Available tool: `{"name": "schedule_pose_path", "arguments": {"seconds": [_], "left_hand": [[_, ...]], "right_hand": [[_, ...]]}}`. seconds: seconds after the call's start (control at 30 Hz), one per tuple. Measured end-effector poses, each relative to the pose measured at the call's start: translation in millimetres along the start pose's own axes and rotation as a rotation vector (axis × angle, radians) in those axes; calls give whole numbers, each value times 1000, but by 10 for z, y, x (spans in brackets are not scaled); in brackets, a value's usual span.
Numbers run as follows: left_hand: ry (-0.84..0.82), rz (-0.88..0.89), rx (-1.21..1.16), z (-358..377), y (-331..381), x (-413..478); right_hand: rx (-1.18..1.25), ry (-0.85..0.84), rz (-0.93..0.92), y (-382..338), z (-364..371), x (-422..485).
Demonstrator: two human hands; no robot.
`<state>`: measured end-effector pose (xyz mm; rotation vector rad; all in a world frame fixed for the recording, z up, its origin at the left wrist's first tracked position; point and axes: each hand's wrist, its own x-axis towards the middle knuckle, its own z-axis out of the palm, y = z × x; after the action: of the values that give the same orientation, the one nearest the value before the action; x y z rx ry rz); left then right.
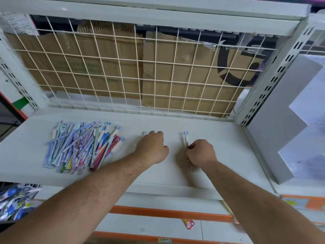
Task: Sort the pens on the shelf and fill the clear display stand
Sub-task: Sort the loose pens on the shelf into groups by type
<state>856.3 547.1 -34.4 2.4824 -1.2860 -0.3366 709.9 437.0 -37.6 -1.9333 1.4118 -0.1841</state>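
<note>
A loose heap of pens point(82, 145), mostly blue, purple and pink with a few red ones, lies on the left part of the white shelf point(225, 143). My left hand point(152, 148) rests knuckles-up on the shelf just right of the heap, fingers curled over a pale pen point(144, 133) whose tip shows beyond the knuckles. My right hand point(200, 153) grips a few white pens with blue-purple tops point(186, 138), their tops pointing away from me. A stepped clear display stand point(288, 138) stands at the right end of the shelf.
A white wire grid point(133, 67) with cardboard behind it closes the back of the shelf. Slotted uprights flank it. Below left hangs a bundle of packaged items point(15, 199). Orange price strips run along the lower shelves, with a small red wrapper point(189, 224) on one.
</note>
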Motion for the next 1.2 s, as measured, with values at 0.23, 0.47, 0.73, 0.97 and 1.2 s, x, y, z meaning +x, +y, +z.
{"name": "schedule_pose_path", "arguments": {"seconds": [0.23,0.47,0.73,0.97,1.2], "left_hand": [[9,-47,-9,37,65,-6],[31,-61,-18,-37,5,-97],[31,-72,40,-339,-383,-241],[84,-140,368,-609,-933,-360],[-29,-104,452,-784,-1135,-413]], "right_hand": [[-54,-7,-47,50,-45,70],[-185,53,-169,-57,-57,-56],[-236,-8,-352,-481,286,-280],[-170,-37,-347,-752,631,-384],[-133,-18,-319,-919,792,-471]]}}
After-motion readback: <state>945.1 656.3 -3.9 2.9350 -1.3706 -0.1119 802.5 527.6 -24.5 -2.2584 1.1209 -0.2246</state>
